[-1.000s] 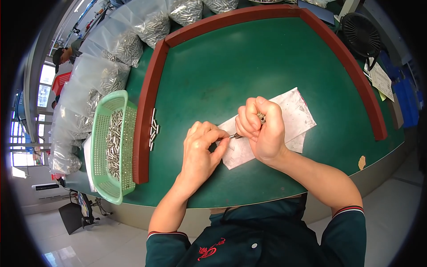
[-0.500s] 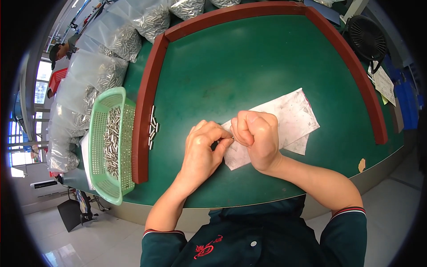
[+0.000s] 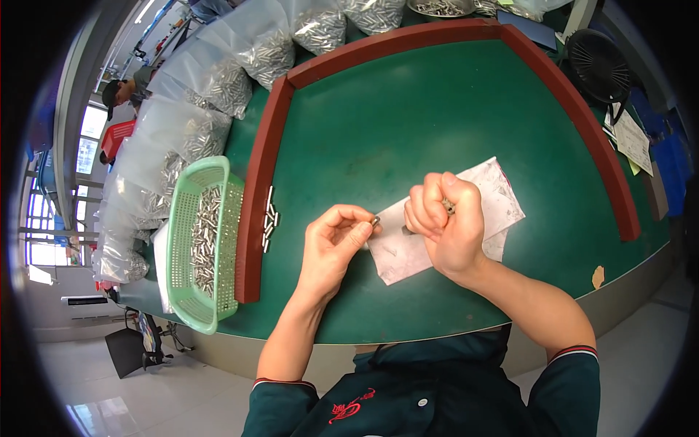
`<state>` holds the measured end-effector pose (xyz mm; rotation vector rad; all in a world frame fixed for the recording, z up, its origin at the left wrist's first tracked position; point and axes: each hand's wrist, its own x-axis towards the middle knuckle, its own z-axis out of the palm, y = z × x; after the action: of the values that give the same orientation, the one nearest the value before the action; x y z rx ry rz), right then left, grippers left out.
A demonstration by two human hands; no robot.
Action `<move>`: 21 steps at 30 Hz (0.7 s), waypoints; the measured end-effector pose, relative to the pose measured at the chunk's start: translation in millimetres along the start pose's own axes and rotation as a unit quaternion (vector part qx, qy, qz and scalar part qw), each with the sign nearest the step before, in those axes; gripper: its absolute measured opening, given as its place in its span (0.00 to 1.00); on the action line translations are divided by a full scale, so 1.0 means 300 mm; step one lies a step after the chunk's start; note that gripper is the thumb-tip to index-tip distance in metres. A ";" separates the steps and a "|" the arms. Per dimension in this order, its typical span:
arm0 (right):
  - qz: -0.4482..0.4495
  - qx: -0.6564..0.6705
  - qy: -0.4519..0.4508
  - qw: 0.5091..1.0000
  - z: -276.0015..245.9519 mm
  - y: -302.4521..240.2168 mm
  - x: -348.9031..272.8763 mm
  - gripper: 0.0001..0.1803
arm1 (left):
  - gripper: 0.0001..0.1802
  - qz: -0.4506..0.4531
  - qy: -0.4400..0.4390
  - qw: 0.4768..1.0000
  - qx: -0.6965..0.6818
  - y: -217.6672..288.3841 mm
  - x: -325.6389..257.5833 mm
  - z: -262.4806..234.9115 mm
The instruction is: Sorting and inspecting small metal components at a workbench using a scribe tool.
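My left hand (image 3: 328, 246) pinches a small metal pin (image 3: 376, 221) between thumb and forefinger, over the left edge of a stained white cloth or paper sheet (image 3: 404, 258). Just to the right, my right hand (image 3: 453, 231) is closed in a fist above the sheet. Bits of something greyish show at the edges of that fist, but the fingers hide its kind. The two hands are apart. Several loose metal pins (image 3: 271, 218) lie on the green table to the left, along a dark red rail (image 3: 251, 247).
A green plastic basket (image 3: 175, 251) with many metal pins stands left of the rail. Clear bags of pins (image 3: 266, 54) line the far left side. A black fan (image 3: 597, 65) and papers (image 3: 632, 142) are at the right. Another person (image 3: 124, 93) is at the far left.
My hands have drawn apart from near contact; the right fist moved rightward and turned. The pin in my left fingers shows more plainly. The whole view has shifted slightly.
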<state>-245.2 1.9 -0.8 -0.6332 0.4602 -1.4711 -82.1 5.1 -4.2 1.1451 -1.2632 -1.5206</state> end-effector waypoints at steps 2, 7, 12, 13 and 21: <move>0.006 -0.011 -0.002 1.000 -0.003 0.012 -0.006 0.21 | 0.09 -0.048 -0.022 0.993 -0.104 -0.002 0.004 -0.024; 0.018 -0.027 -0.005 0.999 0.006 0.016 -0.016 0.21 | 0.08 -0.081 -0.034 0.982 -0.166 -0.001 -0.002 -0.039; 0.023 -0.018 0.003 1.000 0.002 0.017 -0.013 0.21 | 0.11 -0.103 -0.052 0.974 -0.196 -0.004 0.010 -0.050; 0.025 -0.018 0.002 1.000 0.002 0.018 -0.012 0.21 | 0.12 -0.115 -0.048 0.972 -0.197 0.003 0.011 -0.050; 0.020 -0.025 0.004 0.999 0.005 0.018 -0.005 0.21 | 0.15 -0.139 -0.060 0.967 -0.204 0.009 0.016 -0.067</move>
<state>-240.3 3.6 -3.4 -0.6541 0.5151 -1.4281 -63.6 -4.7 -3.7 0.9949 -0.8280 -1.9752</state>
